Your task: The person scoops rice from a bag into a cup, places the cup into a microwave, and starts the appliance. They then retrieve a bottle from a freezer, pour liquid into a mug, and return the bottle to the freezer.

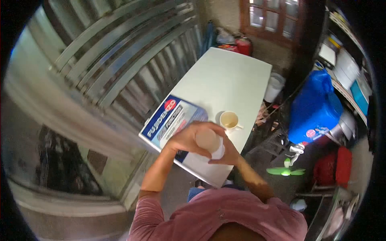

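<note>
My left hand [189,138] is wrapped round a whitish cup-like container [207,140], whose round pale top faces up. Below and to the right, my right hand [230,152] grips a white piece [219,152] against the same container; whether the two are one object I cannot tell. Just beyond my hands a cream mug [229,119] stands on the white table [233,76], its handle to the right and some light brown content inside. To the left lies a blue and white printed box [171,120], partly behind my left hand.
Metal railings [132,60] run along the left. On the right are a blue jug [315,108], a green-bladed fan [286,172], a red chair [337,166] and loaded shelves [350,94]. Beyond the table's far edge stands a red container [243,46].
</note>
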The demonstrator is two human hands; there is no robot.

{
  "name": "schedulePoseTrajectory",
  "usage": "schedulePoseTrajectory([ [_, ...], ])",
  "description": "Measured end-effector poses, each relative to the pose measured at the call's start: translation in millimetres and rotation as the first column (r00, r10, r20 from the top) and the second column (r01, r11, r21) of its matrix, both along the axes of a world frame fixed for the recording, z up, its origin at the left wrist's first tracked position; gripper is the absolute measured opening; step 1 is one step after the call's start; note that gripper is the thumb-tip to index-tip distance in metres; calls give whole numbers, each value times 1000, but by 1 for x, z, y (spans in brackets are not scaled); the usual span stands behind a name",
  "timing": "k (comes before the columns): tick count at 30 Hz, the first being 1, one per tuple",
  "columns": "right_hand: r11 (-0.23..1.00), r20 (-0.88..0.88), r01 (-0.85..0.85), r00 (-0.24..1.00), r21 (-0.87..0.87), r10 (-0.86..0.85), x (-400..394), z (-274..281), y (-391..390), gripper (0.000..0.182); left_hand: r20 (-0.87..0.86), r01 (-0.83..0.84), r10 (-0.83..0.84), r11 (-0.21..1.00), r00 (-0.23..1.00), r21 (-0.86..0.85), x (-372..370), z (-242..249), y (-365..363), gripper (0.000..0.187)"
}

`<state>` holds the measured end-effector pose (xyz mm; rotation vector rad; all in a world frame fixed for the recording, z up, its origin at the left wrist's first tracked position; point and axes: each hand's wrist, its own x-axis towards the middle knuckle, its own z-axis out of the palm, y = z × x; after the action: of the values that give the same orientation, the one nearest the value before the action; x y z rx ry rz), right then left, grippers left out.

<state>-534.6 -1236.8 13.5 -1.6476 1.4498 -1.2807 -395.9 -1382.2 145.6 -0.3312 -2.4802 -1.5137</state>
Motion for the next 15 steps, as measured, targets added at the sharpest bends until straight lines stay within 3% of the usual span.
schedulePoseTrajectory([
  [1,997,32,-18,999,71,16,-4,-1,-1,122,27,95,-94,996,995,0,-6,4,-4,72],
  [4,985,-105,-170,979,39,173,-13,18,-1,120,6,301,-301,954,954,-14,-16,0,-10,64],
  [7,986,144,-145,981,87,132,7,-2,11,117,-141,389,-378,920,915,57,-14,-17,0,54],
  [10,987,-65,136,988,-86,-142,42,-11,22,116,-192,398,-378,914,906,77,-3,-7,1,44],
  [11,986,-90,155,983,-66,-161,48,-12,23,114,-206,419,-395,904,895,85,-2,-5,2,43],
  [15,966,-28,248,968,-73,-250,69,-16,27,108,-175,421,-388,880,905,219,8,-19,-3,41],
])
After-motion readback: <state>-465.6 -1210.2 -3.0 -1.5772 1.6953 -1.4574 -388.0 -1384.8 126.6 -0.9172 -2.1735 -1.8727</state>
